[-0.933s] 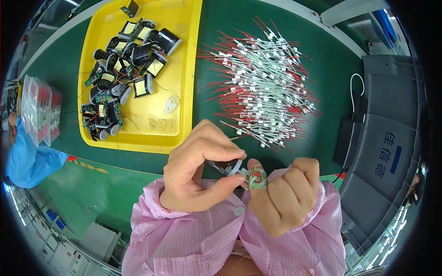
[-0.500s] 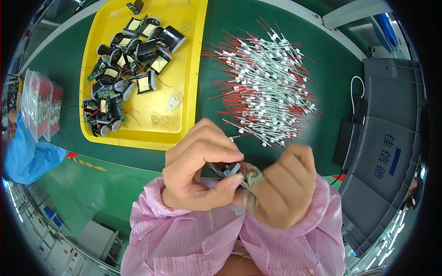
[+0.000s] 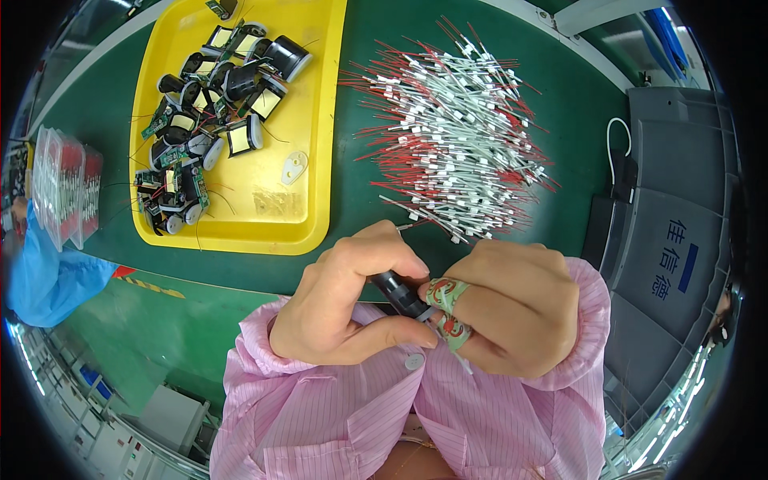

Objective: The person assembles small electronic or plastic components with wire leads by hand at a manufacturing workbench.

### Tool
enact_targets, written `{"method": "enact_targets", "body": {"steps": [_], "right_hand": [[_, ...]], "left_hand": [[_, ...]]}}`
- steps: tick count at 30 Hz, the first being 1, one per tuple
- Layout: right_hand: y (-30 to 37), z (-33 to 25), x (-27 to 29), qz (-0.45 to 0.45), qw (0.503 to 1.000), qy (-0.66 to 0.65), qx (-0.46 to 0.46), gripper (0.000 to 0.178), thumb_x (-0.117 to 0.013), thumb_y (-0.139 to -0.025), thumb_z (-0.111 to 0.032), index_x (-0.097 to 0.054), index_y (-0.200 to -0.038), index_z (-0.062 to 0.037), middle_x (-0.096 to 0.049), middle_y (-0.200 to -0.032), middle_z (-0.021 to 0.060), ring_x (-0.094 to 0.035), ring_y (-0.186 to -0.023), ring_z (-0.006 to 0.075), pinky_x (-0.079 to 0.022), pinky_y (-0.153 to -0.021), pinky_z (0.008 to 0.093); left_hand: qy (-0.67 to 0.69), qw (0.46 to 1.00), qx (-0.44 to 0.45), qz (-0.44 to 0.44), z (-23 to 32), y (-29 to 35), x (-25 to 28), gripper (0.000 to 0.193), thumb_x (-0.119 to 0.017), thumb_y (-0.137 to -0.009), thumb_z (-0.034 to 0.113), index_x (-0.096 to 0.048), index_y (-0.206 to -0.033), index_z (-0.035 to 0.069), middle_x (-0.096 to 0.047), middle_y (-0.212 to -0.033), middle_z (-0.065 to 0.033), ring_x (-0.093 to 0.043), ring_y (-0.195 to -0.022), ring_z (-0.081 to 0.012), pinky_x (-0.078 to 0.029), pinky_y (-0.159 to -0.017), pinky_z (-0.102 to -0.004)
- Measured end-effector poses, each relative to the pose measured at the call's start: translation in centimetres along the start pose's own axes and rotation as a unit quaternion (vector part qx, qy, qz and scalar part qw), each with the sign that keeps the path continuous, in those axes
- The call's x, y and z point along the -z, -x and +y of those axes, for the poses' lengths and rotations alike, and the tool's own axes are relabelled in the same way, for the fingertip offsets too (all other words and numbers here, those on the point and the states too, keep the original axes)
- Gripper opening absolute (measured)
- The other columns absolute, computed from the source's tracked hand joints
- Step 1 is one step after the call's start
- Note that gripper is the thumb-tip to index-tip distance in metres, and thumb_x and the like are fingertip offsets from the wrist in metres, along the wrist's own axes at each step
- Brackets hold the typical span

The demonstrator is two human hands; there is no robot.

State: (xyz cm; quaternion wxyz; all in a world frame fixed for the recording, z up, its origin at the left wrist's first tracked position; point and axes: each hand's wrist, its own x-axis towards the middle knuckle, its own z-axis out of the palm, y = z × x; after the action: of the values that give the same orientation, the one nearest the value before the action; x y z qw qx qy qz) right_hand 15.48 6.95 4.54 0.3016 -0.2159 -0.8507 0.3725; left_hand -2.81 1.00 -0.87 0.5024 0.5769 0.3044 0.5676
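Observation:
Close to my chest, my left hand (image 3: 336,296) grips a small black cylindrical part (image 3: 400,294) between thumb and fingers. The part lies tilted, its grey end toward my right hand (image 3: 520,312). That hand is closed, with green patterned tape (image 3: 446,294) round two fingers, and its fingertips meet the grey end. A thin pale wire end (image 3: 466,366) sticks out below the right fingers; the rest of it is hidden. Just beyond both hands lies a pile of white-and-red wire leads (image 3: 456,136) with small white connectors.
A yellow tray (image 3: 320,160) at the far left holds several black cylindrical assemblies (image 3: 240,84) with green circuit boards, and a pale flat piece (image 3: 294,168). Clear boxes of leads (image 3: 68,188) stand left of it, near another person's blue sleeve (image 3: 52,264). Grey bins (image 3: 680,192) stand at right.
The part in my left hand has turned, so its black side shows instead of the grey end. My right hand, blurred earlier, has shifted slightly right and now appears sharp.

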Motion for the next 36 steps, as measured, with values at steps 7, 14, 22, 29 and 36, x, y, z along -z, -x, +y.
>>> {"method": "enact_targets", "body": {"steps": [7,14,22,29,36], "right_hand": [[-0.4,0.9,0.4,-0.056,0.995,-0.076,0.009,0.026,-0.061,-0.052,0.002,-0.057,-0.077,0.0038,-0.042,-0.066,0.0086,-0.047,-0.053,0.024,-0.038,-0.043,0.0357],[-0.4,1.6,0.4,-0.083,0.975,-0.201,-0.037,0.027,-0.058,-0.055,0.008,-0.057,-0.081,0.0032,-0.045,-0.068,0.0109,-0.048,-0.054,0.028,-0.039,-0.046,0.0381],[-0.3,2.1,-0.9,-0.017,0.983,-0.173,-0.052,0.028,-0.058,-0.062,0.011,-0.059,-0.088,0.0039,-0.052,-0.068,0.0114,-0.052,-0.053,0.0296,-0.04,-0.047,0.0366],[0.1,-0.2,0.6,-0.044,0.992,-0.002,-0.119,0.032,-0.07,-0.065,-0.004,-0.061,-0.094,0.004,-0.05,-0.062,0.0042,-0.051,-0.045,0.0204,-0.04,-0.042,0.0304],[1.5,-0.6,-4.8,0.085,0.971,0.224,0.008,0.012,-0.065,-0.063,-0.001,-0.058,-0.072,0.0014,-0.043,-0.058,0.0017,-0.044,-0.043,0.0125,-0.033,-0.038,0.0276]], "left_hand": [[0.008,0.999,0.006,-0.037,-0.1,0.0,0.3,0.055,-0.084,-0.071,0.01,-0.049,-0.112,0.001,-0.06,-0.092,-0.0121,-0.056,-0.074,-0.022,-0.046,-0.065,-0.0322],[0.062,0.997,0.036,-0.009,-0.1,0.6,0.4,0.054,-0.083,-0.073,0.013,-0.048,-0.113,0.0,-0.06,-0.09,-0.0119,-0.057,-0.074,-0.0184,-0.046,-0.064,-0.03],[0.058,0.998,0.016,-0.011,-0.6,0.0,0.7,0.048,-0.078,-0.077,0.009,-0.049,-0.114,-0.001,-0.06,-0.087,-0.0125,-0.057,-0.073,-0.0195,-0.045,-0.062,-0.0294],[-0.255,0.959,-0.096,0.073,-0.3,-0.7,1.0,0.03,-0.074,-0.07,0.006,-0.066,-0.098,-0.004,-0.062,-0.078,-0.0113,-0.054,-0.063,-0.022,-0.043,-0.055,-0.0303],[-0.278,0.945,-0.11,0.133,-0.4,-0.4,0.1,0.023,-0.072,-0.07,0.002,-0.07,-0.093,0.0,-0.062,-0.08,-0.0097,-0.055,-0.064,-0.0217,-0.042,-0.054,-0.0304]]}}
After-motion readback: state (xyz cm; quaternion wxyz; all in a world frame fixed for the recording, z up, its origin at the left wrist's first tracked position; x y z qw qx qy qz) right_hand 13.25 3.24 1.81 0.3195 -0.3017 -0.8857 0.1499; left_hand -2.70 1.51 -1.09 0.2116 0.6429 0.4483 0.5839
